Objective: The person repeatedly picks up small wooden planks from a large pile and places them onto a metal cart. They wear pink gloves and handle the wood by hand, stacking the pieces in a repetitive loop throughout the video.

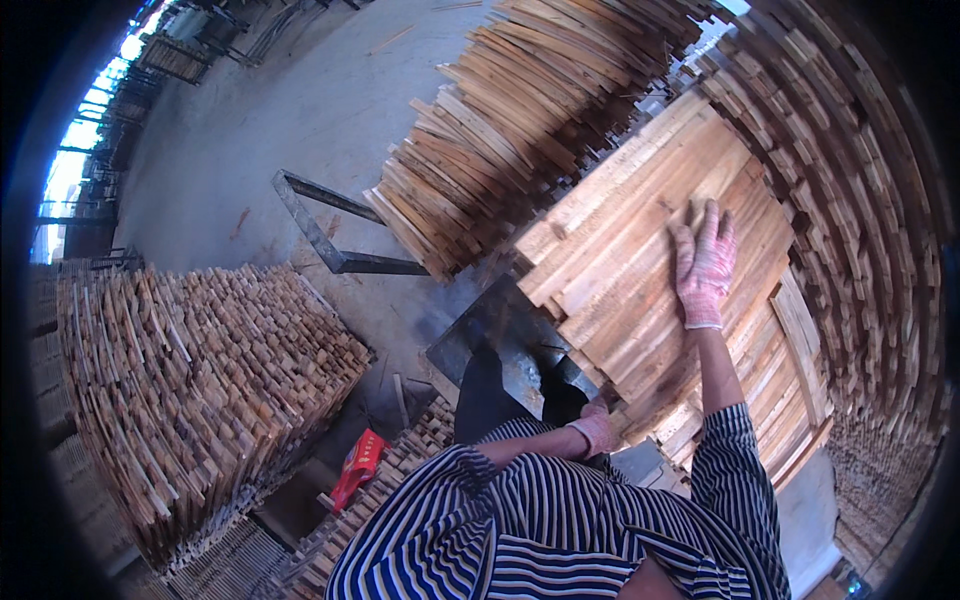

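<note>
A broad layer of pale wooden slats (640, 290), laid side by side, lies in front of me to the right. My right hand (705, 262), in a pink and white glove, rests flat on top of it with the fingers stretched out. At the near end of the slats is my left hand (597, 430), gloved alike and low beside my legs. Its fingers are mostly hidden, so its grip does not show. Closer to my right sleeve, more slats lie lower down, with one short loose slat (797, 325) set across them.
Tall slat stacks (860, 200) rise on the right. Another pile (540, 100) stands beyond the layer, near a black metal frame (340, 262). To the left is a large stack (200, 380). A red bag (358, 465) lies by a low row of wood.
</note>
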A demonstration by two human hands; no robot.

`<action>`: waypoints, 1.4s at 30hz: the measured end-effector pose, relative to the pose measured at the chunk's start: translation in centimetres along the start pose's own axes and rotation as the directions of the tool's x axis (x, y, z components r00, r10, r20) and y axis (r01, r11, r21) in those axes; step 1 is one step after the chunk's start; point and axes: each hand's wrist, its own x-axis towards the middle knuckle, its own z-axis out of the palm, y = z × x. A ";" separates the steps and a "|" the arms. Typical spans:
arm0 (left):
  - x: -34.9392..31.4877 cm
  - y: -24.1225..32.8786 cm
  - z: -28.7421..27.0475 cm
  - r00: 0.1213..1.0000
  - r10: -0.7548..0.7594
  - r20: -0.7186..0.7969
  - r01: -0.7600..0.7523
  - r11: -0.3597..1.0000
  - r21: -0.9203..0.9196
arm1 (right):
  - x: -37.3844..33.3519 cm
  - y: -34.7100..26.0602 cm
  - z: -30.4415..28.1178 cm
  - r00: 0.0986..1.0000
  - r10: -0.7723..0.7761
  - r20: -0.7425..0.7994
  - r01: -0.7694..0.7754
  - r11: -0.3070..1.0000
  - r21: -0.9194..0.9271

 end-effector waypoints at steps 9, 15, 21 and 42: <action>-18.7 20.8 -5.0 0.985 0.033 0.167 -0.084 0.948 0.306 | 0.4 0.5 0.6 0.990 0.020 0.143 -0.008 0.996 -0.086; -22.3 36.1 -16.7 0.943 0.322 0.087 -0.312 0.943 -0.117 | 2.1 -21.5 -0.4 0.989 0.147 -0.030 -0.090 0.739 0.668; -15.8 48.0 -24.7 0.877 0.435 -0.205 -0.436 0.899 0.043 | -10.4 -36.1 23.6 0.749 0.133 0.649 -0.602 0.544 0.584; 18.2 86.4 -20.1 0.546 0.837 0.035 -0.830 0.534 0.158 | -18.3 -19.5 82.7 0.534 0.264 0.803 -0.599 0.788 0.140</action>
